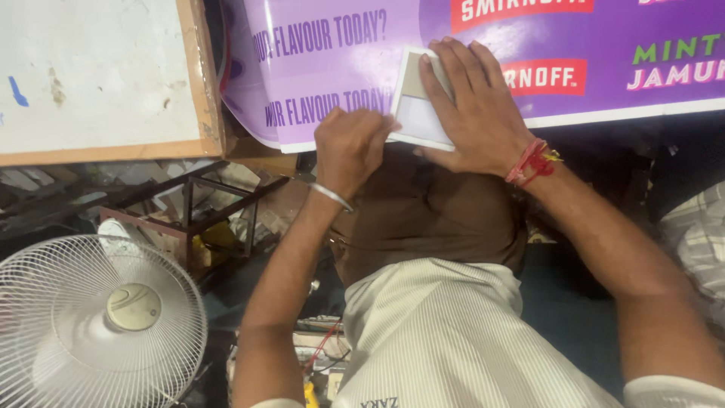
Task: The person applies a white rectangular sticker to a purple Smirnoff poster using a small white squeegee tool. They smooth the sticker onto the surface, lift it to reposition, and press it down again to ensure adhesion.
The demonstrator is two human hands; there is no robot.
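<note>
Right hand point(474, 113) flat, pressing white card point(418, 113) onto purple banner point(468, 53); left hand point(349, 147) clenched, pinching card's lower-left edge, long axis upright.

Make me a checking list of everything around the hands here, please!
Surface: purple printed banner with a white lower edge, spread under both hands.
Job's things: small white and grey flat square piece lying on the banner.
Clutter: scraps and a metal frame heaped below the white board.
Grips: right hand pressed flat on the square piece; left hand closed at its lower left edge, whether it pinches something cannot be told.
Cables: thin red wire and a yellow bit low down, too small to tell more.
Surroundings: white table fan at lower left; checked cloth at right.
</note>
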